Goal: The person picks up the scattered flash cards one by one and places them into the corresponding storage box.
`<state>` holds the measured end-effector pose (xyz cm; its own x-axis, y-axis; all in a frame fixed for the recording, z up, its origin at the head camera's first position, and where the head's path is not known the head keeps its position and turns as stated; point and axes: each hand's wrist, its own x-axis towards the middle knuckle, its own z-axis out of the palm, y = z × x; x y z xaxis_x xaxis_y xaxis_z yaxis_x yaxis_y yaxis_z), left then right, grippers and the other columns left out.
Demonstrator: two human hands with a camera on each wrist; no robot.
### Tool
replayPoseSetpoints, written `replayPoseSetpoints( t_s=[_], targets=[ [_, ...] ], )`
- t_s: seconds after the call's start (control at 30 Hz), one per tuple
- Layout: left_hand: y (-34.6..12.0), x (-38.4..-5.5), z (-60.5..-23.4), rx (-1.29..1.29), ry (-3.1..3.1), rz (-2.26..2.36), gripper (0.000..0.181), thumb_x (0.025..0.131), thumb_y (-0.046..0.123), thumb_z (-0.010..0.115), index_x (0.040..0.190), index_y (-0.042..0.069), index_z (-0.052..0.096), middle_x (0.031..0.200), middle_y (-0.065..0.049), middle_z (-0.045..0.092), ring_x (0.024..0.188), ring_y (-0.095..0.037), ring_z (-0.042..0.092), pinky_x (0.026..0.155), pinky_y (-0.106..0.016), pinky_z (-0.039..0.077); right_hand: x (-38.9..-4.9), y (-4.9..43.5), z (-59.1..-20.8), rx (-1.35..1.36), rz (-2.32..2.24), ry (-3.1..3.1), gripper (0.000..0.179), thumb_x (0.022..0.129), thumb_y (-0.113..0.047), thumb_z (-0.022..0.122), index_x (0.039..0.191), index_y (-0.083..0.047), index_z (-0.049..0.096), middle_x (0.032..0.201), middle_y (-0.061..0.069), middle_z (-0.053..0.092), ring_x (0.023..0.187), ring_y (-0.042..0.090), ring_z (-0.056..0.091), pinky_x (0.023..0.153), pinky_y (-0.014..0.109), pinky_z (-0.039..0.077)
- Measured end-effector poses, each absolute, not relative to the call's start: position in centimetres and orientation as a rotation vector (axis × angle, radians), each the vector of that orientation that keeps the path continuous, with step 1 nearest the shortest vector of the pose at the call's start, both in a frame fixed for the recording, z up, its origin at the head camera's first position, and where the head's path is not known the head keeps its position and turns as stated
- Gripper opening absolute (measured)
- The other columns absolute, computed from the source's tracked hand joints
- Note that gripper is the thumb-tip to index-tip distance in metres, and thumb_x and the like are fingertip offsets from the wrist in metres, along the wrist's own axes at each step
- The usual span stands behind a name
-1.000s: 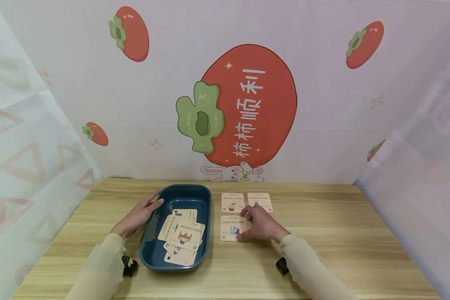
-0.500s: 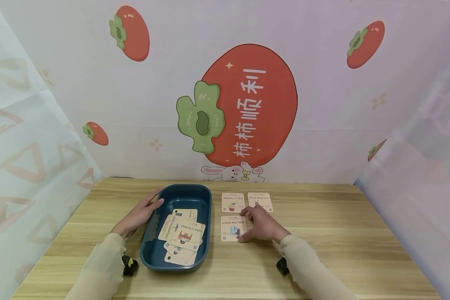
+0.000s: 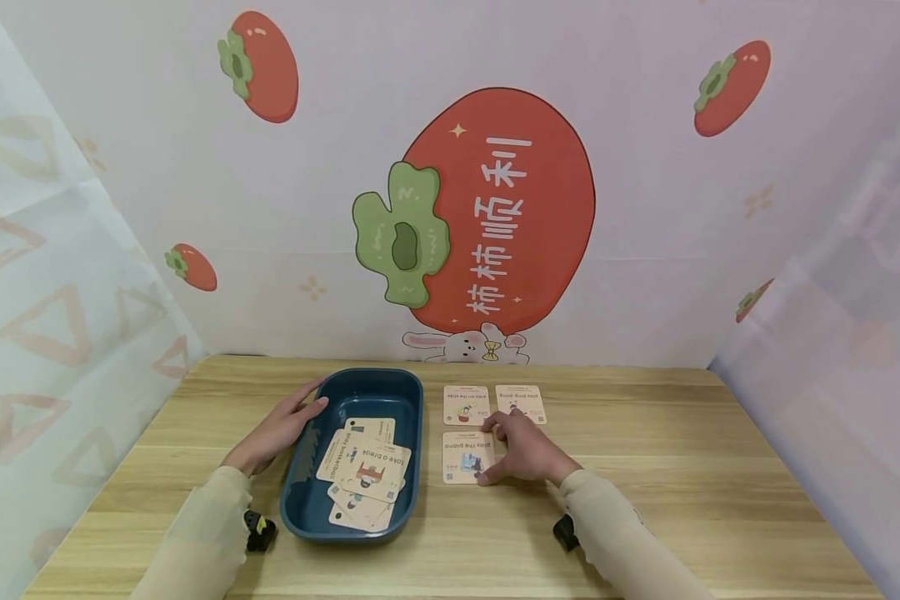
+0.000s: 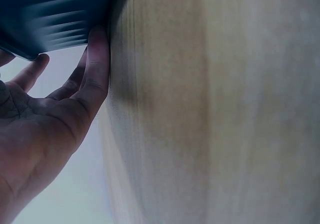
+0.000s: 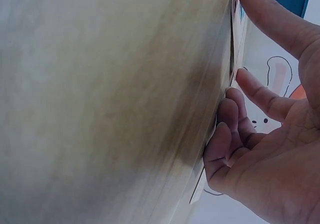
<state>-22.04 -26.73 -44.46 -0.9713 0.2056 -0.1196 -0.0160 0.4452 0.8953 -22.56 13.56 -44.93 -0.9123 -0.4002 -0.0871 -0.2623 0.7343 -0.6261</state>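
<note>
A "play the piano" picture card (image 3: 461, 457) lies on the table in the head view. At its right side, my right hand (image 3: 528, 450) holds it between thumb and index finger, at opposite corners. The right wrist view shows the card (image 5: 237, 39) edge-on under these fingertips, with the other fingers (image 5: 218, 144) curled against the table. My left hand (image 3: 281, 429) grips the blue tub (image 3: 417, 450) by its left rim, thumb over the edge. From the left wrist, its fingers (image 4: 96, 59) lie against the ribbed outer wall of the tub (image 4: 60, 19).
Several overlapping cards (image 3: 375, 471) lie in the tub, "take a break" on top. Behind the held card are a "play on the slide" card (image 3: 465, 406) and a "play ping-pong" card (image 3: 520, 400). A wall printed with persimmons (image 3: 510, 208) borders the wooden table (image 3: 682, 467).
The "play the piano" card has shifted very slightly right and toward the person under the right hand. The left hand and tub stay in place.
</note>
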Motion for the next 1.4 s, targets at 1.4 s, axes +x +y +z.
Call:
replayPoseSetpoints(
  t_s=[1.4],
  targets=[
    [-26.6,-21.9,-44.3,0.148,2.481,1.541,0.064,0.110,0.042,0.040,0.164,0.015,0.018,0.163,-0.023,0.024,0.142,-0.049,0.033,0.110,-0.069,0.028,-22.1,15.5,-43.2,-0.683,-1.154,2.701,0.004,0.096,-0.004,0.068,0.092,-0.005,0.067,0.081,0.000,0.056,0.075,0.015,0.051,0.064,0.026,0.043]
  ],
)
